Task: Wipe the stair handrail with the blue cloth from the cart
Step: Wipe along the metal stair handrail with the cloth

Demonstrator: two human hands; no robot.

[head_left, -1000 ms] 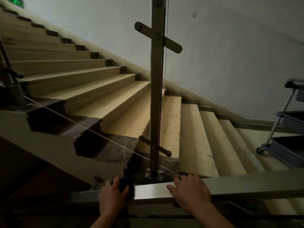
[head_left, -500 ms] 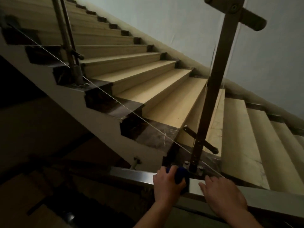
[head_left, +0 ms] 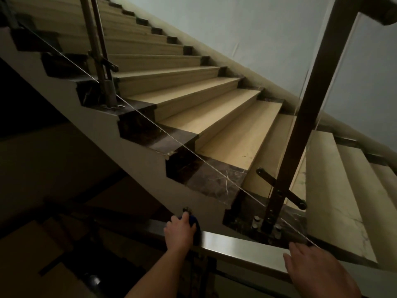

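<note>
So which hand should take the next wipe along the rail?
Left. The left hand grips the cloth and has it against the rail. The right hand is open, fingers straight, and has no cloth.

Two hands (head_left: 179,232) (head_left: 318,271), one blue cloth (head_left: 194,221), one handrail (head_left: 236,244), two metal posts (head_left: 300,130) (head_left: 101,61).

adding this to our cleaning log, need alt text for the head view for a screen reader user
A person's left hand holds a blue cloth against a metal stair handrail, while the right hand lies open on the rail nearby. Beyond, beige stairs and a metal post rise in dim light.
</note>
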